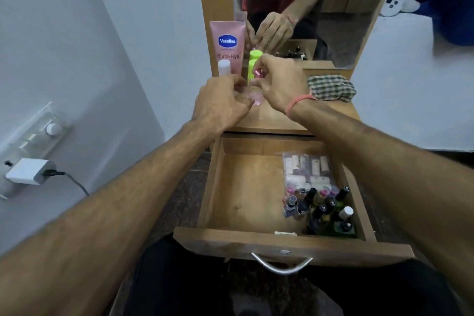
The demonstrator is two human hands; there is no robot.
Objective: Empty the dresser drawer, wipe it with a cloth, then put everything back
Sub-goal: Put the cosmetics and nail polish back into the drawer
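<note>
Both hands at the bench (272, 120): left hand (220, 102) and right hand (279, 82) fingers curled round a pink bottle (256, 93). Cloth (331, 87) far right. Drawer (246, 187) open, near, bottles (320, 208) in its right side.

The dresser top (277, 120) holds a pink tube (227, 43) and green bottle (252, 69) far left. A checked cloth (331, 87) lies right.

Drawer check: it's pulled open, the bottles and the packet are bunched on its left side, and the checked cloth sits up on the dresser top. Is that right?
Not quite. The head view shows the bottles and the packet bunched on the right side of the open drawer; its left side is bare wood. The checked cloth does sit on the dresser top.
</note>
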